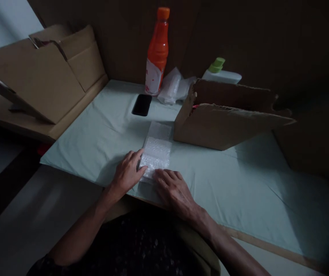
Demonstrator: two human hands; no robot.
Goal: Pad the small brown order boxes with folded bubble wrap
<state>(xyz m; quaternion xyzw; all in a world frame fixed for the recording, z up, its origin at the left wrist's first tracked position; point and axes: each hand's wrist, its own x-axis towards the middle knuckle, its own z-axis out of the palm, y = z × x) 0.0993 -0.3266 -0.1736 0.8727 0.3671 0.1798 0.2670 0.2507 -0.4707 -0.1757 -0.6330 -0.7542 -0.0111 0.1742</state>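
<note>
A strip of white bubble wrap [157,147] lies flat on the pale green sheet [239,180], its long side running away from me. My left hand [127,172] rests on its near left corner with the fingers stretched out flat. Over the near end of the strip lies my right hand [173,188], fingers spread and pressing down. Neither hand grips anything.
An open cardboard box [221,119] lies just right of the strip. A black phone [141,104], an orange bottle [157,53], crumpled plastic [172,87] and a white bottle with a green cap [221,73] sit at the back. Folded cardboard boxes [43,76] stand at the left.
</note>
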